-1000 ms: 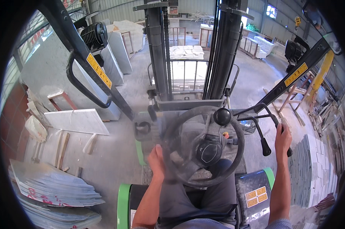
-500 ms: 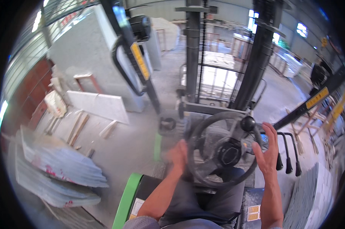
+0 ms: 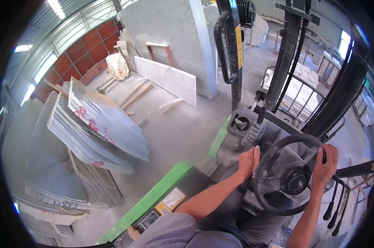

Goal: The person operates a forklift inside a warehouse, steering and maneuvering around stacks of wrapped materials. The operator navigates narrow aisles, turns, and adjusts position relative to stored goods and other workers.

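A black steering wheel (image 3: 260,191) stands in front of me. My right hand (image 3: 325,165) is closed over the round black knob (image 3: 323,157) at the upper right of the rim. Just outside the left part of the rim is my left hand (image 3: 249,161), its fingers curled in and the thumb on top. Whether anything is inside that fist is hidden. Ahead of the left hand rises a lever with a dusty ribbed boot (image 3: 253,134). Three black control levers (image 3: 331,208) stand to the right of the wheel, below my right forearm's hand end.
Leaning stone slabs (image 3: 100,124) with red marks stand on the left, close to the green forklift body (image 3: 170,177). A large grey slab (image 3: 166,37) and a white slab (image 3: 174,80) are farther ahead. Dark mast rails (image 3: 288,53) rise ahead right. Timber pieces (image 3: 136,95) lie on the floor.
The view has swung left, so the wheel and mast sit farther right. My right hand, open beside the knob before, has closed on it. My left hand remains beside the left rim.
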Motion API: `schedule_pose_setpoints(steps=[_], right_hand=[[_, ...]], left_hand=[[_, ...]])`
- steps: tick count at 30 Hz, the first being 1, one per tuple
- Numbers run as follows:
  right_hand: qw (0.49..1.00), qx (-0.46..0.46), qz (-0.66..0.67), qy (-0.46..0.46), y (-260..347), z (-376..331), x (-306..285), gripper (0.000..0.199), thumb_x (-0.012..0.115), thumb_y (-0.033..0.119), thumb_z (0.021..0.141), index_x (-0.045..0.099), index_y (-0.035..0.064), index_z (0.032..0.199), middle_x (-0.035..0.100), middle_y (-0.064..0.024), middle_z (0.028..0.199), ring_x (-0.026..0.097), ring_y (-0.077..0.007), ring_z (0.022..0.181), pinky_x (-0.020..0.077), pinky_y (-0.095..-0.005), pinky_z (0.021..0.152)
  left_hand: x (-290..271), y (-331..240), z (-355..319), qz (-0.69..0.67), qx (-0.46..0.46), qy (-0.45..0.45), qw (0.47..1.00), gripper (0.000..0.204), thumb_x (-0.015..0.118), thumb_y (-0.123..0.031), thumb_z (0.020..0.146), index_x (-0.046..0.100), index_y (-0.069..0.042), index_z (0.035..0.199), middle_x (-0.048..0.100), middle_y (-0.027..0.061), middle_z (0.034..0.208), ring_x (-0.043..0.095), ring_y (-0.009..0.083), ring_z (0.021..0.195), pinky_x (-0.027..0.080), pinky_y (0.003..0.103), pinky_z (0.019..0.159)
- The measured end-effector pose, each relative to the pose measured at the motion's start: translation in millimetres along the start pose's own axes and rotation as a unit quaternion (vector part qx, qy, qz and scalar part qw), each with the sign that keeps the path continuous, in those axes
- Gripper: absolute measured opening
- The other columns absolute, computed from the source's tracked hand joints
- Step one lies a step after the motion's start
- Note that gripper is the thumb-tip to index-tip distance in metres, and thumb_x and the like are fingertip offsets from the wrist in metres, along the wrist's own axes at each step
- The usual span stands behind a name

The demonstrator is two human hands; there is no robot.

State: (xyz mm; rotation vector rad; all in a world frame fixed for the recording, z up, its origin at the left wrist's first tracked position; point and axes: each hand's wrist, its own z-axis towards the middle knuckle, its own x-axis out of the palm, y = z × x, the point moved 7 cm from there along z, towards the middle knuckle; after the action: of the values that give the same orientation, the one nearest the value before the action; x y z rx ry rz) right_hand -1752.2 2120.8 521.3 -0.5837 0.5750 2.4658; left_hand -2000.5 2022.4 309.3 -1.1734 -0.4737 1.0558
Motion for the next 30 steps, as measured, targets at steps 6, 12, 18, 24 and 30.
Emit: schedule_pose_setpoints(steps=[6,12,18,24,30], right_hand=[[1.0,0.012,0.0,-0.012,-0.5,-7.4,4.4,0.013,0.07,0.005,0.094,0.07,0.0018,0.107,0.066,-0.0138,0.109,0.064,-0.031,0.101,0.0506,-0.0385,0.09],[1.0,0.031,0.005,-0.002,-4.9,-28.3,18.7,0.015,0.073,0.004,0.089,0.072,0.0032,0.104,0.068,-0.0148,0.109,0.065,-0.0331,0.103,0.0509,-0.0413,0.092],[0.999,0.03,-0.01,-0.013,-2.3,-26.7,30.2,0.017,0.077,0.003,0.083,0.073,0.007,0.099,0.068,-0.0107,0.103,0.064,-0.0317,0.096,0.0524,-0.0422,0.083],[0.999,0.04,0.01,-0.027,-3.4,6.3,4.7,0.016,0.076,0.002,0.083,0.072,0.0059,0.097,0.066,-0.0098,0.102,0.063,-0.0315,0.093,0.0516,-0.0418,0.081],[0.997,0.06,-0.009,-0.04,-36.1,-10.1,-40.9,0.016,0.075,-0.001,0.082,0.071,0.0039,0.097,0.066,-0.011,0.1,0.063,-0.0318,0.093,0.0514,-0.0409,0.083]], left_hand=[[-8.2,-0.9,-8.5,0.01,-0.014,0.001,1.0,0.037,0.056,-0.024,0.105,0.062,-0.004,0.075,0.06,0.0246,0.068,0.061,0.0462,0.064,0.046,0.052,0.055],[-3.6,38.3,-29.2,0.009,-0.101,0.048,0.994,0.038,0.049,-0.027,0.108,0.064,-0.003,0.083,0.063,0.0252,0.076,0.063,0.0467,0.073,0.047,0.052,0.061],[-9.9,43.0,-23.6,0.006,-0.072,0.064,0.995,0.045,0.047,-0.033,0.109,0.056,0.003,0.083,0.046,0.0039,0.069,0.041,0.013,0.071,0.041,0.038,0.063],[-11.0,-10.3,-11.3,-0.025,-0.099,0.06,0.993,0.046,0.049,-0.031,0.109,0.057,0.003,0.08,0.044,0.0028,0.066,0.039,0.0131,0.068,0.039,0.037,0.058],[-0.8,-25.4,-26.7,0.001,-0.129,0.054,0.99,0.047,0.049,-0.033,0.109,0.06,0.005,0.084,0.048,0.0054,0.065,0.039,0.0132,0.066,0.04,0.037,0.058]])
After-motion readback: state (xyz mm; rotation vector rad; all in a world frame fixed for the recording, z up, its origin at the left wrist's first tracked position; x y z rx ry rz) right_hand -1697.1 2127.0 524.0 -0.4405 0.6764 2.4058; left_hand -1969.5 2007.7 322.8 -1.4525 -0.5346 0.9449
